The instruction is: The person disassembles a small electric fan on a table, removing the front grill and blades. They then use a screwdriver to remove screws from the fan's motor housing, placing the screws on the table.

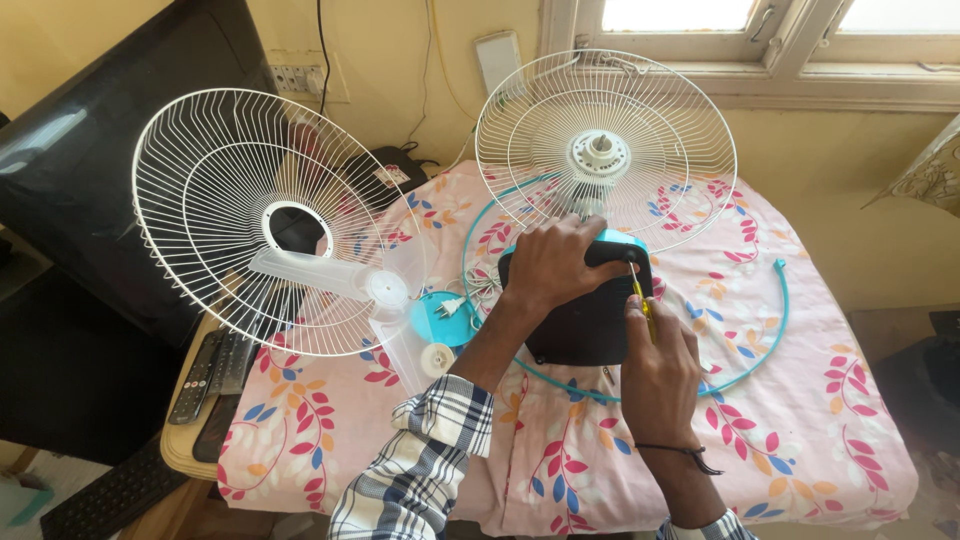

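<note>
Nearest the camera, the right hand [655, 375] closes around a yellow screwdriver [640, 298], its tip at the black fan base [585, 320] mid-surface. The left hand [560, 265] grips the base's top edge, steadying it. The base looks rigid and heavy enough to be best held by its edges. Beyond, thin white wire guards [605, 140], likely light and bendable, stand toward the surface's far edge.

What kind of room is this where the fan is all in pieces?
Probably a room in a home, not a workshop. The fan parts lie on a table covered with a flowered cloth, remote controls sit at its edge, and a window opens in the yellow wall behind.
</note>
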